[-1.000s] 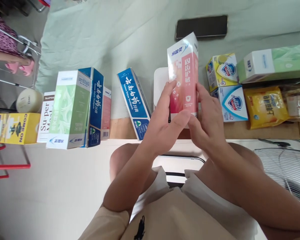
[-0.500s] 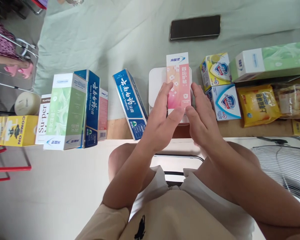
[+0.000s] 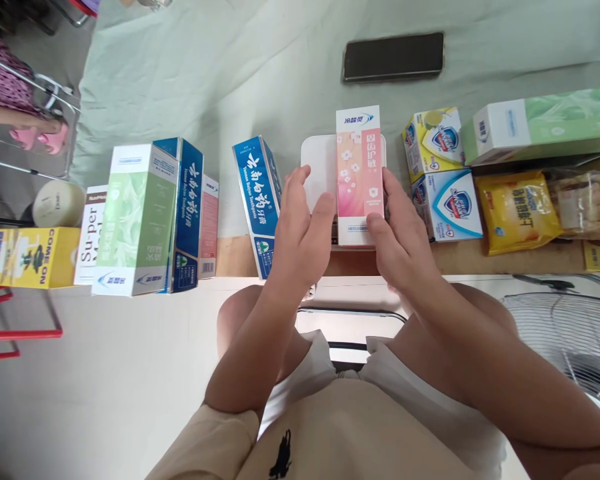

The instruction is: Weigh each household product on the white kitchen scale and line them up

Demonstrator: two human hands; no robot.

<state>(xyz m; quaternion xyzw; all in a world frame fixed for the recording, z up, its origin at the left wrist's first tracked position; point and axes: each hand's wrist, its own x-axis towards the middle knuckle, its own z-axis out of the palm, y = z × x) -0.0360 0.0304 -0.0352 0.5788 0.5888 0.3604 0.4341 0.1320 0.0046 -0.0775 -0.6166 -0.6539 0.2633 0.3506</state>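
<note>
A pink and white toothpaste box (image 3: 359,167) lies on a white flat device (image 3: 316,150), which looks like a small scale, at the table's front edge. My right hand (image 3: 404,233) is against the box's right side, its fingers stretched along that side and its thumb at the near right corner. To the left, my left hand (image 3: 303,233) is apart from the pink box, thumb and fingers spread, with nothing in it. Just beyond it leans a blue toothpaste box (image 3: 254,193), its right part partly hidden by that hand.
On the left stand a green toothpaste box (image 3: 135,220), another blue box (image 3: 187,213) and a yellow box (image 3: 35,257). Soap boxes (image 3: 453,203), a yellow packet (image 3: 517,210) and a long green box (image 3: 570,123) are on the right. A phone (image 3: 393,57) lies farther back.
My left hand has moved left, away from the pink toothpaste box and towards the blue one. My right hand has stayed at the pink box's right side.
</note>
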